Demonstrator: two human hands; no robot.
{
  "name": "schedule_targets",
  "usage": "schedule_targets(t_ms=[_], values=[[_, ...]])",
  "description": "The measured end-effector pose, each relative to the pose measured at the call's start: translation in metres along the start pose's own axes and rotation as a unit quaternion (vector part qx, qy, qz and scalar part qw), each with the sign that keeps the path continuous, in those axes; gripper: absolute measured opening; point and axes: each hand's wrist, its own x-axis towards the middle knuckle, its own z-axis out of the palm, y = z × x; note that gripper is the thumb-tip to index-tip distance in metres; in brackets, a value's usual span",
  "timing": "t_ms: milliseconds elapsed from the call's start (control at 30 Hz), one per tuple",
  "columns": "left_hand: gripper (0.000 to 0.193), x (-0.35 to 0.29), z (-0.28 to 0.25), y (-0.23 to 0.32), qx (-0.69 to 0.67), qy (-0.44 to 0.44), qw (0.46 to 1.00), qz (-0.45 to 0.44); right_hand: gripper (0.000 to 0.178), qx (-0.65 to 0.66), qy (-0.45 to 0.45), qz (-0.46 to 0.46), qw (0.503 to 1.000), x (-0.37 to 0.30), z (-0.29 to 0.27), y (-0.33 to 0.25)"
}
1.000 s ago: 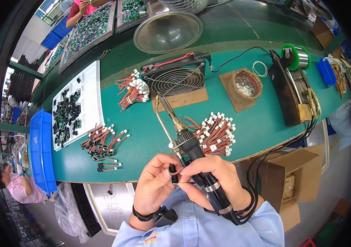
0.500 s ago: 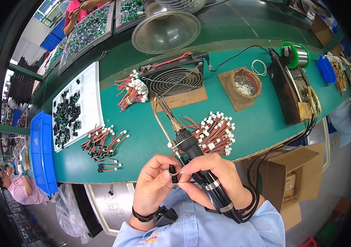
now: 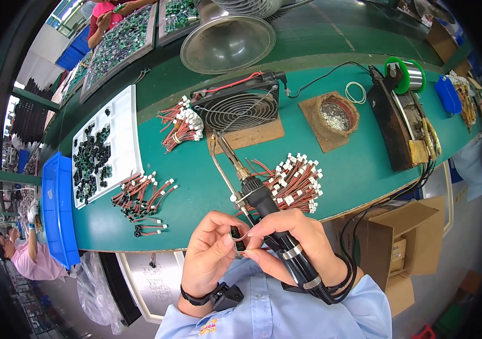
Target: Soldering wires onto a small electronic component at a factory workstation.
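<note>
Close to the body, off the near edge of the bench (image 3: pixel 195 169), a small black part (image 3: pixel 236 237) is pinched between the fingertips of the left hand (image 3: pixel 210 254). The right hand (image 3: pixel 291 237) is closed around the black grip of a soldering iron (image 3: pixel 252 192), while its forefinger and thumb are also laid on the part. Compared with a second ago, hardly anything has shifted: the part is kept in the same pinch and the iron's tip is pointed away over the bench, so the fitting or checking of the part is judged to be unfinished. Just beyond, near that edge, a heap of red wires with white plugs (image 3: pixel 291 183) is spread. Farther off, a fan (image 3: pixel 241 107) is propped up.
</note>
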Motion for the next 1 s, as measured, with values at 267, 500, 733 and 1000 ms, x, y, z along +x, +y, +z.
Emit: schedule_targets(t_ms=[267, 500, 733, 1000], values=[[0.022, -0.0012, -0.0018, 0.0006, 0.029, -0.005, 1.0, 0.006, 0.037, -0.002, -0.008, 0.006, 1.0, 0.0004, -0.003, 0.0025], [0.02, -0.0005, -0.0011, -0.0027, 0.022, -0.012, 0.999, 0.028, 0.038, -0.005, 0.004, 0.003, 1.0, -0.0019, -0.0005, 0.0014], [0.02, -0.0007, -0.0036, -0.0045, 0.025, -0.018, 0.999, 0.036, 0.037, 0.002, 0.007, -0.003, 1.0, -0.0004, -0.0008, -0.0007], [0.021, -0.004, 0.0025, 0.002, 0.093, 0.004, 0.995, 0.04, 0.036, -0.013, -0.023, -0.003, 1.0, -0.0007, -0.0069, 0.0019]])
